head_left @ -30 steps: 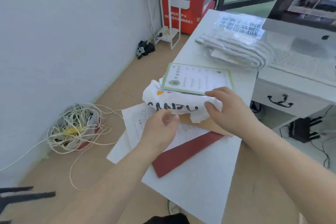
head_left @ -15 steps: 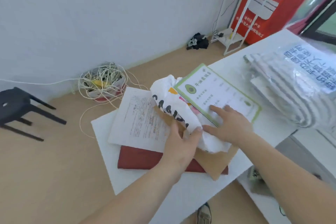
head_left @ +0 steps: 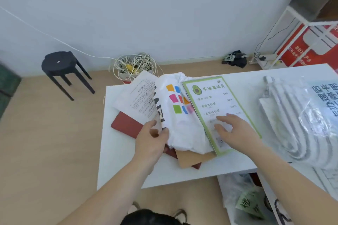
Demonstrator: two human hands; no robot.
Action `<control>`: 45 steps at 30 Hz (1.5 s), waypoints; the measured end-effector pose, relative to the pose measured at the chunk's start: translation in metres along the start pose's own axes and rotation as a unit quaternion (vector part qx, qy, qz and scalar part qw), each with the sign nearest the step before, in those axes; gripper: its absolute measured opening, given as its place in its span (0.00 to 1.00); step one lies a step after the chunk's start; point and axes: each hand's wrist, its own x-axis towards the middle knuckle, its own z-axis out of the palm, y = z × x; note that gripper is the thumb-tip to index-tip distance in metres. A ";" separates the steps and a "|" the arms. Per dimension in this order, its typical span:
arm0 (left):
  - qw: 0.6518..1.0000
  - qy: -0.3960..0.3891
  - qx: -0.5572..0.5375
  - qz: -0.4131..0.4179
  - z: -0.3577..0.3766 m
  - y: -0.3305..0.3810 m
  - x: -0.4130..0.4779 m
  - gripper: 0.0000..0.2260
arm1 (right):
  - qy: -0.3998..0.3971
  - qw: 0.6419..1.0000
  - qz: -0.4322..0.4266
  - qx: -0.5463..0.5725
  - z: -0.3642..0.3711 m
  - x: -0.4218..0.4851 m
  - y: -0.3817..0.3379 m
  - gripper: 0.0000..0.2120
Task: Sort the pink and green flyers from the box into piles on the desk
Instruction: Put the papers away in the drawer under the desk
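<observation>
Since a moment ago the right hand (head_left: 236, 131) has slid up onto the green-bordered paper flyer (head_left: 215, 100), its fingers (head_left: 225, 118) spread flat on the near half. That flyer lies on a crumpled white plastic bag with coloured squares (head_left: 182, 129) on the white desk (head_left: 128, 166), long axis running away from the person, avocado header toward the wall, near end angled right. The left hand (head_left: 151, 140) pinches the bag's left edge between thumb and fingertips. Bare desktop separates the flyer's right edge from the clear-wrapped white bundle (head_left: 292, 124); a dark red folder (head_left: 126, 124) and a brown paper envelope (head_left: 190, 157) poke out toward the front edge
</observation>
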 end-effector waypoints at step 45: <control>0.985 0.171 0.018 -0.009 0.054 0.004 -0.021 0.27 | -0.094 0.967 -0.237 -0.001 -0.016 0.107 -0.075 0.48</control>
